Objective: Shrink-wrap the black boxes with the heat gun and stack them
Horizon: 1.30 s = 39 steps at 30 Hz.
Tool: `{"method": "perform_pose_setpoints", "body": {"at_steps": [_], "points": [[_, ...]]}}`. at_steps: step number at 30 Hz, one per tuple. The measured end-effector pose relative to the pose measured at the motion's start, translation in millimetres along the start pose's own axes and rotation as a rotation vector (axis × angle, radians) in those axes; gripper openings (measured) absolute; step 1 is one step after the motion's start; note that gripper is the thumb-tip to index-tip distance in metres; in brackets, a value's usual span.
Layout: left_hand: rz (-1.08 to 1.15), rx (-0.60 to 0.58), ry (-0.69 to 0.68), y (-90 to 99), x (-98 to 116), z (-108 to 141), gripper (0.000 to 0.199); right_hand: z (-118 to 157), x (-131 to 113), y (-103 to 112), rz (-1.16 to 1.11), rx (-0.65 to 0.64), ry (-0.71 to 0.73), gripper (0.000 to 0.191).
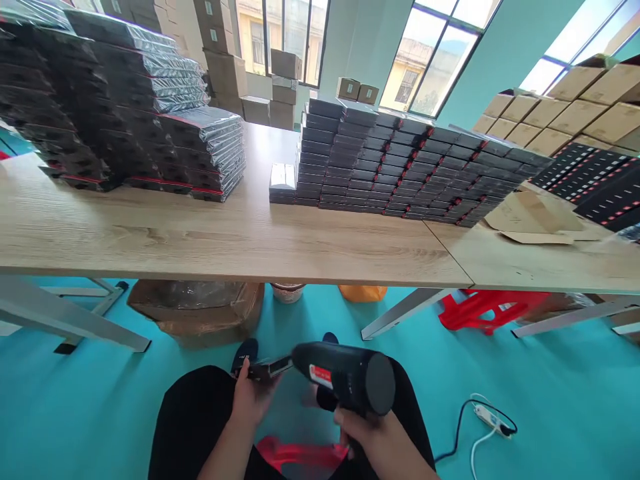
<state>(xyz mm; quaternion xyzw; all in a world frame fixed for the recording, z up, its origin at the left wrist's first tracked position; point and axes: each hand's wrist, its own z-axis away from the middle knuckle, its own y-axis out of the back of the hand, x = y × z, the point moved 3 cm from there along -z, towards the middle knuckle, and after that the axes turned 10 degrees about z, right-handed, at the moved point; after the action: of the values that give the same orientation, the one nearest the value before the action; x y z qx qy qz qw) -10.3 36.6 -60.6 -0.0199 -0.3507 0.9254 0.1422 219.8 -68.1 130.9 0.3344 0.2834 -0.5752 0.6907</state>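
Low over the lap, my left hand (254, 399) is closed on a small dark box (264, 371), with the thumb along its near side. My right hand (367, 433) grips the handle of a black heat gun (345, 377) that has a red and white label. The gun's nozzle points left at the box, close to its right end. Part of the box is hidden by the fingers and slightly blurred.
On the wooden table (240, 240) stand film-wrapped dark boxes (200, 143) at left and stacked dark boxes (400, 167) at centre. Below are a cardboard box (200, 310), a red stool (490, 310), table legs and a power strip (493, 420) with cables on the floor.
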Motion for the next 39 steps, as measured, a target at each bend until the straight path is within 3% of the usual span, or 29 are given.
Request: {"method": "perform_pose_setpoints", "body": {"at_steps": [3, 7, 17, 22, 26, 28, 31, 36, 39], "points": [[0.036, -0.006, -0.006, 1.7, 3, -2, 0.039, -2, -2, 10, -0.13, 0.074, -0.036, 0.052], [0.032, 0.002, -0.035, 0.3, 5, -2, 0.035, 4, -3, 14, -0.266, -0.009, -0.061, 0.055], [-0.017, -0.031, -0.043, -9.1, 3, 10, 0.026, -6, 1, 11, -0.298, 0.007, -0.03, 0.058], [-0.029, -0.072, -0.022, -9.6, 2, 7, 0.025, 0, 3, -8, -0.191, -0.183, -0.046, 0.047], [-0.067, 0.013, -0.085, -9.7, 4, 9, 0.016, -6, -1, -2, -0.188, 0.021, 0.023, 0.054], [-0.091, 0.024, -0.089, -12.2, 4, 12, 0.026, -6, -3, 7, -0.221, 0.067, 0.017, 0.057], [-0.126, 0.02, -0.064, -16.9, 3, 18, 0.039, 0, -2, 20, -0.297, 0.02, -0.02, 0.056], [-0.077, -0.023, -0.054, -20.4, 4, 21, 0.034, 14, 8, 29, -0.365, 0.009, -0.046, 0.053], [-0.064, 0.01, -0.046, -16.8, 5, 17, 0.029, 17, 14, 32, -0.372, -0.014, -0.057, 0.054]]}}
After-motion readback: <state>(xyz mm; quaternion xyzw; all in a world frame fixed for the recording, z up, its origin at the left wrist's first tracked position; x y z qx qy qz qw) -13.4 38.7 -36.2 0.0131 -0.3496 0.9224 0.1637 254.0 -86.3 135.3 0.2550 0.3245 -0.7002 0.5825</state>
